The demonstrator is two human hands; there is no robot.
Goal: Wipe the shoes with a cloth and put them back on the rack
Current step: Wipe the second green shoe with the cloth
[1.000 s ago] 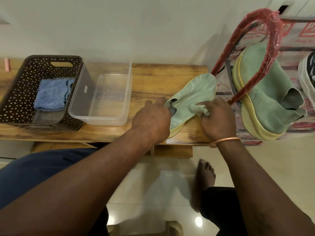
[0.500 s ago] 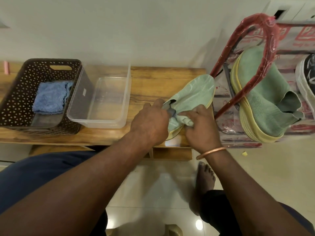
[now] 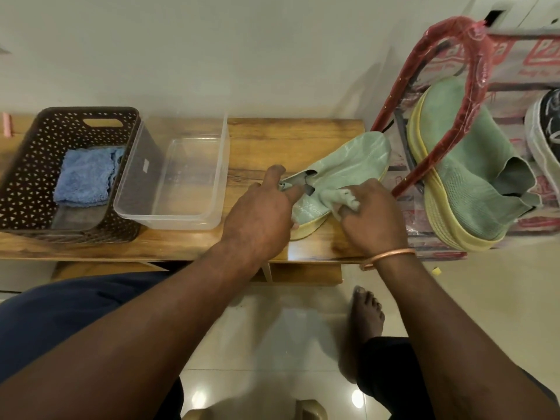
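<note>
Currently the green shoe (image 3: 348, 159) lies on the table (image 3: 272, 131) near its right end. The toe points to the far right corner and the heel is toward the front edge. The yellow sole shows along the near side.

Left hand (image 3: 260, 219) grips the shoe at the heel opening, fingers curled onto the collar. Right hand (image 3: 372, 216) is closed around a small pale green cloth (image 3: 339, 198), bunched and pressed against the shoe's side just beside the opening. There is a copper bangle (image 3: 391, 256) on the right wrist.

The rack (image 3: 472, 56) stands just off the table's right end, its red frame wrapped in plastic. A second green shoe (image 3: 466, 177) sits on it, tilted, sole toward the table. A black shoe (image 3: 548, 122) is beside that one, cut off by the picture's edge.

A clear plastic tub (image 3: 169, 221) sits mid-table, well apart from the shoe. A brown perforated basket (image 3: 27, 165) is at the left end, touching the tub's left wall. A folded blue towel (image 3: 86, 177) lies inside the basket.

A bare foot (image 3: 366, 313) is on the tiled floor below the table's front edge.
</note>
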